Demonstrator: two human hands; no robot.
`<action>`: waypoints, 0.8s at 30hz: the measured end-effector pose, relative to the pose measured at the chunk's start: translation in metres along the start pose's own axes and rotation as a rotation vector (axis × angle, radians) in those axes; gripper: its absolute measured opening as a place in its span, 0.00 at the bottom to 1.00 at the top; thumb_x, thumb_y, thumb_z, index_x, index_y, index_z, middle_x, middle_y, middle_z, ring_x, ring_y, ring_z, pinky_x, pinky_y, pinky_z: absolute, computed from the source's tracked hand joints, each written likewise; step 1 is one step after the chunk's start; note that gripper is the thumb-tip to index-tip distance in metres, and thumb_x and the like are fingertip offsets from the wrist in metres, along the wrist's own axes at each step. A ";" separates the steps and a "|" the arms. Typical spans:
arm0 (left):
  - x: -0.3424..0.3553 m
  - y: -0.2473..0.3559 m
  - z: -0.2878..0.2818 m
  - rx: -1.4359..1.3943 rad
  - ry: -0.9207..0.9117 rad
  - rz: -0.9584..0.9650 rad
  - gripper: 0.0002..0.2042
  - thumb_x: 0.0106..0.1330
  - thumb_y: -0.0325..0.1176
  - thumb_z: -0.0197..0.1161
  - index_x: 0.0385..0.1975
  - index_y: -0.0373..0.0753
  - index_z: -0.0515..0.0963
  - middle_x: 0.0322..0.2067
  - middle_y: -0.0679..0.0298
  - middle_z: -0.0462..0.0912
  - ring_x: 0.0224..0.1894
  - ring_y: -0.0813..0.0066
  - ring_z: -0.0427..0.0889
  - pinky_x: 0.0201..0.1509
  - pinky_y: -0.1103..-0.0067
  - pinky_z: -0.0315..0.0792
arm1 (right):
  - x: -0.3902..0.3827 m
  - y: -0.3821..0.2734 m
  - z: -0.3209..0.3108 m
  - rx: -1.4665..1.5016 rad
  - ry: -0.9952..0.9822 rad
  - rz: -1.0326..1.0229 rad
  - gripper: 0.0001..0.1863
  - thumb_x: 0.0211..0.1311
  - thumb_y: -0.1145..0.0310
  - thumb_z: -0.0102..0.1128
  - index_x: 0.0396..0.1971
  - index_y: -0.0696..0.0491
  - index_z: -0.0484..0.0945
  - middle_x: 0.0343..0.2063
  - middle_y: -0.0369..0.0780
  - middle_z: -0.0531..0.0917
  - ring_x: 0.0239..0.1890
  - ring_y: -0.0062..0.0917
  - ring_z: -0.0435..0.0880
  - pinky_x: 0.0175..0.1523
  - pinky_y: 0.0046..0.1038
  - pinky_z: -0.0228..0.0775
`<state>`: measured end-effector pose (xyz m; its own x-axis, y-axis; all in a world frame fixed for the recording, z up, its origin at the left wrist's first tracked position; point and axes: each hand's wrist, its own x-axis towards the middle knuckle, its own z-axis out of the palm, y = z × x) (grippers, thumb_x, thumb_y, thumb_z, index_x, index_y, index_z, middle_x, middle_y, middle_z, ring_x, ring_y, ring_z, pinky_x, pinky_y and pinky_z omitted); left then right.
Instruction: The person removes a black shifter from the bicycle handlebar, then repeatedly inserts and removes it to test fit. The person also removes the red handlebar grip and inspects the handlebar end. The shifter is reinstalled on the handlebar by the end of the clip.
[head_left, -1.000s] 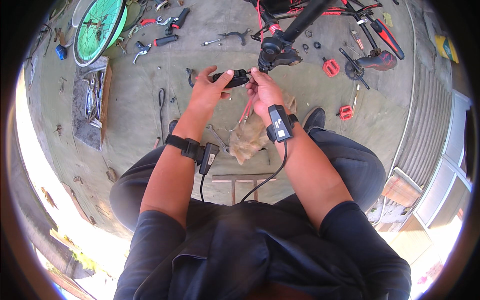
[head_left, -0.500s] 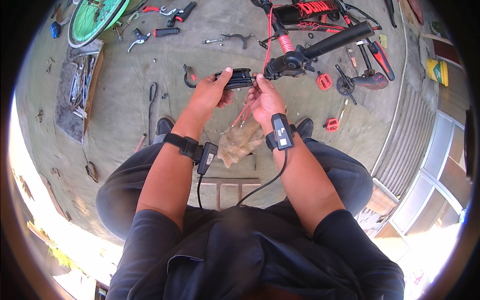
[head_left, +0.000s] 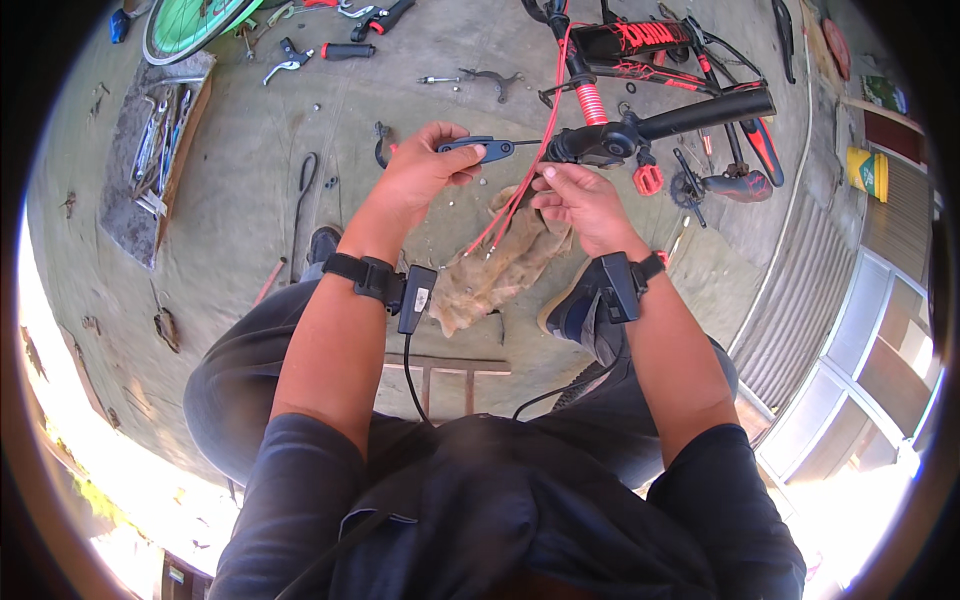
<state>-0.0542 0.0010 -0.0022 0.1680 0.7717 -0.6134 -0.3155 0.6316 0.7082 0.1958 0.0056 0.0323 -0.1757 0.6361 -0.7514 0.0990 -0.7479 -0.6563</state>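
Note:
My left hand grips a dark folding multi-tool, one thin key extended rightward to the black stem of a red and black bicycle. My right hand is just below the stem, thumb and index finger closed near two red cables; what they hold, if anything, is hidden. The black handlebar slants up to the right from the stem. The cables hang down over a tan cloth between my feet.
At left are a tray of wrenches and a green-rimmed wheel. Brake levers and grips lie farther back. A red pedal, a crank and a yellow bucket are on the right, by corrugated sheeting.
A key now sticks out from the tool toward the stem. My right hand has moved away from the tool to below the stem. The handlebar and stem appear farther right.

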 end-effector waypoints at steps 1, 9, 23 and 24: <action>0.003 0.000 0.001 0.130 0.023 0.079 0.18 0.61 0.34 0.73 0.48 0.37 0.76 0.41 0.62 0.83 0.40 0.76 0.84 0.39 0.81 0.75 | -0.007 -0.009 -0.013 -0.206 0.063 -0.043 0.17 0.71 0.62 0.61 0.53 0.57 0.79 0.39 0.36 0.85 0.36 0.18 0.85 0.38 0.21 0.75; 0.015 -0.002 0.014 0.556 0.079 0.375 0.19 0.54 0.28 0.74 0.46 0.35 0.77 0.40 0.55 0.84 0.42 0.65 0.84 0.48 0.72 0.77 | -0.023 -0.045 -0.092 -0.984 0.402 -0.352 0.37 0.60 0.49 0.71 0.59 0.63 0.73 0.39 0.40 0.86 0.41 0.24 0.85 0.43 0.25 0.76; 0.015 0.000 0.018 0.650 0.055 0.523 0.18 0.52 0.23 0.72 0.43 0.36 0.78 0.43 0.53 0.81 0.44 0.54 0.83 0.49 0.68 0.76 | 0.003 -0.019 -0.083 -0.349 0.325 0.011 0.23 0.69 0.54 0.64 0.56 0.52 0.78 0.50 0.36 0.82 0.52 0.27 0.84 0.51 0.31 0.77; 0.016 -0.001 0.018 0.661 0.053 0.561 0.18 0.51 0.22 0.72 0.43 0.37 0.77 0.43 0.53 0.81 0.44 0.53 0.82 0.49 0.68 0.76 | 0.004 -0.018 -0.083 -0.328 0.322 0.019 0.22 0.69 0.54 0.64 0.55 0.52 0.78 0.50 0.35 0.82 0.52 0.27 0.84 0.51 0.31 0.77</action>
<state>-0.0342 0.0141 -0.0061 0.1014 0.9880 -0.1164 0.2714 0.0851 0.9587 0.2748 0.0373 0.0359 0.1369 0.6885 -0.7122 0.4134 -0.6931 -0.5906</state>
